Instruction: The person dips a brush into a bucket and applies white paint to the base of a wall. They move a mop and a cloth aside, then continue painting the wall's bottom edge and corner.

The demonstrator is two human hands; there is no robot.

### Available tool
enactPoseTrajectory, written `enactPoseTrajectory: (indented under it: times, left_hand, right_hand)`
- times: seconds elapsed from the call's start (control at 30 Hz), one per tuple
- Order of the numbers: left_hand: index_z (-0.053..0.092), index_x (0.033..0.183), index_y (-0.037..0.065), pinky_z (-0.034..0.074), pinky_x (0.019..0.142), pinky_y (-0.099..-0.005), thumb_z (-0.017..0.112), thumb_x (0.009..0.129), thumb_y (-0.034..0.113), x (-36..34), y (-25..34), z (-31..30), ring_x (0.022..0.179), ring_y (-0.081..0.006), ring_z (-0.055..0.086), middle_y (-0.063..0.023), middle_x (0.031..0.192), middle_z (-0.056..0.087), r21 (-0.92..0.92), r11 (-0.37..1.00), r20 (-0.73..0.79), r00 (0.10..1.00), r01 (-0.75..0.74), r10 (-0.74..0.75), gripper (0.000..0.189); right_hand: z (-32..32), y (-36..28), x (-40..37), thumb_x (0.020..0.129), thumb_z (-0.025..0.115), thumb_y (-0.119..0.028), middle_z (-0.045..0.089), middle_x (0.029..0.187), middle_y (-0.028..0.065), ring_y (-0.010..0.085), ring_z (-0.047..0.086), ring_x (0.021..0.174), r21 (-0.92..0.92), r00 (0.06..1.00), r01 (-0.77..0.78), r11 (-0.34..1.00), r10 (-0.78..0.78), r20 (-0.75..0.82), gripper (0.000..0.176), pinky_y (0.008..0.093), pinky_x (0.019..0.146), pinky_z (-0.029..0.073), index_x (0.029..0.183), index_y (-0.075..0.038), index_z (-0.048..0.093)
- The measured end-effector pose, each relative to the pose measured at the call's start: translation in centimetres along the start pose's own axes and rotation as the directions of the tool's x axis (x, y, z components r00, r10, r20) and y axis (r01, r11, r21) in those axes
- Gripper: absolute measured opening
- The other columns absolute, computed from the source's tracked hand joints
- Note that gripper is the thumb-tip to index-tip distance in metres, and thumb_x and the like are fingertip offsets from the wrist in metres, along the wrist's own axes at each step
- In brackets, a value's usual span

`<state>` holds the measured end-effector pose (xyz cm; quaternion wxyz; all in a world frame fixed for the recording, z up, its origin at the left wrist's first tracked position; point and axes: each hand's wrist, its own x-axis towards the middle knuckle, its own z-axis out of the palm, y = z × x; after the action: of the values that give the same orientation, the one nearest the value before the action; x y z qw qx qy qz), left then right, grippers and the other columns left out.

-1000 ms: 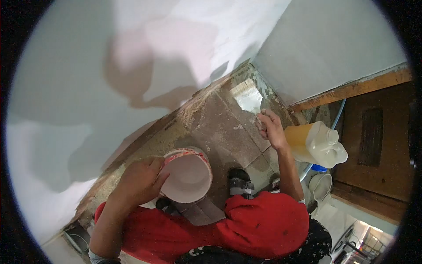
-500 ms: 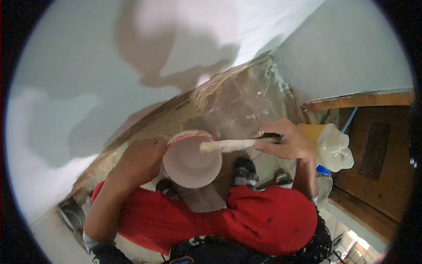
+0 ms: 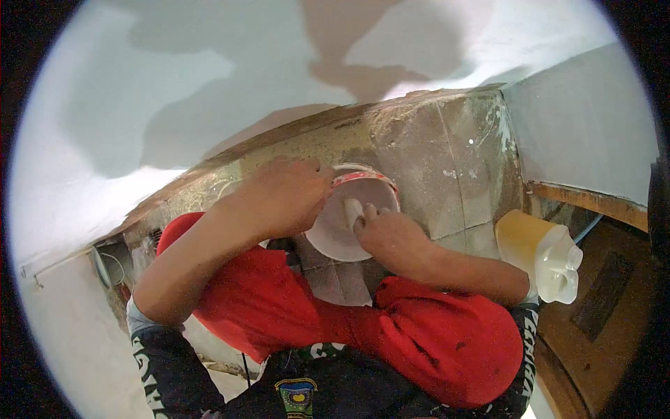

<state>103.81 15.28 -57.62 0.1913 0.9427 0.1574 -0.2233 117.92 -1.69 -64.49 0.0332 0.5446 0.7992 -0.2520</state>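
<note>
A white bucket [image 3: 329,234] with red marks along its rim stands between my knees, close to the wall. My left hand [image 3: 292,195] is closed on the near-left side of its rim, fingers partly hidden. Inside the bucket's mouth is a paintbrush [image 3: 354,210] coated in whitish paint, its bristle end pointing down toward the pale inside. My right hand [image 3: 387,237] reaches over the right rim and grips the brush by its handle, which the fingers mostly cover.
A pale wall [image 3: 230,77] rises in front, meeting a stained tile floor [image 3: 426,167]. To the right a translucent jug [image 3: 530,241] of yellow liquid stands beside a brown wooden panel [image 3: 607,300]. My red-clothed knees flank the bucket.
My right hand has brought the brush left and down into the bucket, from level above its rim. My left hand stays at the rim. The view has shifted, so the bucket appears farther right.
</note>
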Motion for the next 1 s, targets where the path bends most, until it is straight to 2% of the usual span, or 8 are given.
enactPoseTrajectory:
  times: [0.27,0.33,0.67,0.77,0.83,0.93,0.97,1.0]
  left_hand:
    - [0.058,0.103,0.000,0.051,0.078,-0.0517,0.051,0.094,0.023,0.4,-0.3,0.7,0.090,-0.0414,0.063,-0.0216,0.092,0.064,0.018,0.998,0.041,0.997,0.061,-0.061,0.026]
    - [0.058,0.103,0.000,0.051,0.078,-0.0517,0.051,0.093,0.023,0.2,-0.6,0.6,0.090,-0.0413,0.063,-0.0214,0.093,0.064,0.008,0.999,0.041,0.998,0.044,-0.045,0.025]
    - [0.057,0.104,0.001,0.051,0.077,-0.0516,0.053,0.092,0.021,-0.6,-1.2,0.8,0.091,-0.0411,0.063,-0.0212,0.094,0.064,0.009,1.000,0.012,1.000,0.025,-0.025,0.023]
    - [0.056,0.105,0.001,0.052,0.077,-0.0517,0.053,0.092,0.021,-0.7,-1.3,0.6,0.091,-0.0412,0.063,-0.0213,0.093,0.063,0.026,1.000,0.024,1.000,0.012,-0.012,0.024]
    - [0.056,0.105,0.001,0.052,0.077,-0.0517,0.053,0.092,0.021,-0.7,-1.2,0.5,0.091,-0.0412,0.063,-0.0212,0.093,0.063,0.018,1.000,0.036,0.999,0.015,-0.016,0.024]
    - [0.056,0.105,0.001,0.052,0.076,-0.0516,0.053,0.092,0.021,-0.6,-1.3,0.4,0.090,-0.0413,0.063,-0.0212,0.093,0.063,0.009,1.000,0.040,0.999,0.014,-0.014,0.024]
    - [0.056,0.105,0.001,0.052,0.076,-0.0516,0.053,0.092,0.021,-0.7,-1.4,0.4,0.090,-0.0414,0.063,-0.0212,0.093,0.063,0.005,1.000,0.032,0.999,0.007,-0.007,0.024]
    - [0.056,0.105,0.001,0.052,0.076,-0.0516,0.053,0.092,0.021,-0.6,-1.4,0.5,0.090,-0.0414,0.063,-0.0212,0.093,0.063,0.006,1.000,0.033,0.999,0.008,-0.008,0.024]
  right_hand:
    - [3.6,-0.4,4.1,0.079,0.062,-0.007,0.063,0.109,0.0283,0.0355,0.069,0.088,-0.010,0.996,0.066,0.998,-0.065,0.058,0.020,0.0401,0.068,0.058,0.095,0.001,0.070]
    - [3.8,0.1,4.4,0.074,0.064,-0.005,0.064,0.096,0.0238,0.0345,0.069,0.080,-0.008,0.998,0.058,0.998,-0.058,0.033,0.025,0.0402,0.064,0.058,0.096,0.006,0.066]
    - [4.0,1.2,6.2,0.074,0.063,-0.004,0.066,0.100,0.0267,0.0350,0.070,0.081,0.071,0.990,0.070,0.995,-0.078,0.117,0.018,0.0417,0.067,0.058,0.090,0.001,0.069]
    - [4.4,1.2,6.4,0.074,0.063,-0.003,0.069,0.088,0.0212,0.0343,0.070,0.079,0.098,0.989,-0.062,0.993,0.048,0.142,0.014,0.0418,0.068,0.057,0.086,0.000,0.070]
    - [4.4,1.4,6.5,0.075,0.062,-0.003,0.069,0.086,0.0191,0.0339,0.069,0.080,0.041,0.996,-0.056,0.998,0.058,-0.061,0.014,0.0434,0.069,0.057,0.086,0.000,0.069]
    - [3.1,2.1,7.0,0.075,0.060,-0.003,0.066,0.095,0.0200,0.0351,0.068,0.085,0.059,0.996,-0.019,0.998,0.014,0.094,0.022,0.0445,0.071,0.056,0.096,0.002,0.066]
    - [3.9,2.4,7.0,0.075,0.060,-0.003,0.066,0.095,0.0200,0.0351,0.068,0.085,0.060,0.996,-0.018,0.998,0.013,0.091,0.022,0.0445,0.071,0.056,0.096,0.002,0.066]
    - [5.5,2.9,7.1,0.075,0.060,-0.003,0.065,0.097,0.0195,0.0357,0.067,0.087,0.092,0.999,0.042,0.995,-0.038,-0.039,0.025,0.0446,0.072,0.056,0.100,0.002,0.064]
